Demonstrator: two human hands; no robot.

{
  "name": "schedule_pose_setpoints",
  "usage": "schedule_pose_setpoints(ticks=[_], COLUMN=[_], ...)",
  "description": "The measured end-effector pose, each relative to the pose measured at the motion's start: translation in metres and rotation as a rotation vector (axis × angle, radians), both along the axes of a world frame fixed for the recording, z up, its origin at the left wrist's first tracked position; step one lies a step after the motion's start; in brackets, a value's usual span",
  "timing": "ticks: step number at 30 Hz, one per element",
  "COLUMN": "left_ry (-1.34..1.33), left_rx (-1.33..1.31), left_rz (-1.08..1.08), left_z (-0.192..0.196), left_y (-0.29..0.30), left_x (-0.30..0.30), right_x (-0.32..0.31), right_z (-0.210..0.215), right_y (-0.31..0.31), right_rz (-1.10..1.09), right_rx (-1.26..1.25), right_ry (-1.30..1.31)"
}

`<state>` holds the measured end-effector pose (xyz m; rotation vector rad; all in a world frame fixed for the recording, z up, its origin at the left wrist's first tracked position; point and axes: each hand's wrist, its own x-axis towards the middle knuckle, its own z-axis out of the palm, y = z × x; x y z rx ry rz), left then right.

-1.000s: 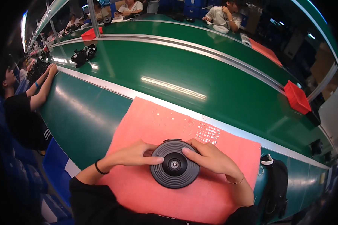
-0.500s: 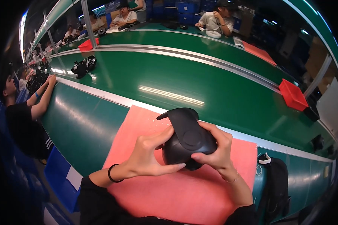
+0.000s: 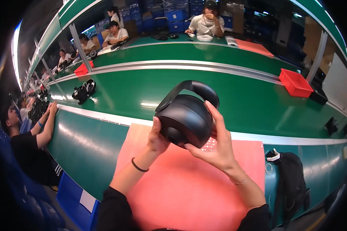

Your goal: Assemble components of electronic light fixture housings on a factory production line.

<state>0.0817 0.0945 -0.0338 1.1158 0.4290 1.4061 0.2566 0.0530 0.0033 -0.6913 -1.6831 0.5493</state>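
Green work surfaces (image 3: 123,96), edged with pale metal rails, curve across the frame, with seated co-workers (image 3: 206,23) along the top and another person (image 3: 29,144) at the left edge. At the centre of the frame, above the pink mat (image 3: 189,188), you hold a black, rounded device (image 3: 187,119). Its body is bulbous and smooth, with a soft satin sheen along the upper curve and a faint seam around it. A broad arched handle (image 3: 204,90) sweeps over the top toward the upper right, and a darker round fitting (image 3: 174,135) shows low on the side toward you. The device is tilted and clear of the mat. Your left hand (image 3: 158,139) presses against its lower left side, the other fingers partly hidden; your right hand (image 3: 219,148) is spread around its right side, thumb beneath, fingers reaching up near the handle. Small pale dots (image 3: 209,144) mark the mat just beside your right hand. A red bin (image 3: 295,84) stands at the upper right, and a black bag-like item (image 3: 291,181) lies at the lower right.
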Motion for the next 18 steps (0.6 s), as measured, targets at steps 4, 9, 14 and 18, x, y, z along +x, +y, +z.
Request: schedule_pose_setpoints(ticks=[4,9,14,18], left_ry=[-0.015,-0.104,0.095,0.016], left_rx=[-0.047,0.099,-0.096,-0.28], left_rz=[0.155,0.081,0.104,-0.093], left_z=[-0.001,-0.007,0.013,-0.02], left_y=[0.007,0.024,0.031,0.036], left_x=[0.031,0.036,0.054,0.056], right_x=[0.006,0.011,0.025,0.054], right_z=[-0.007,-0.005,-0.025,-0.027], right_y=[0.006,0.007,0.035,0.05], right_rz=[-0.138,-0.072,-0.044,0.022], right_rx=[0.022,-0.08,-0.266,-0.802], right_ry=[-0.017,0.002,0.294,0.551])
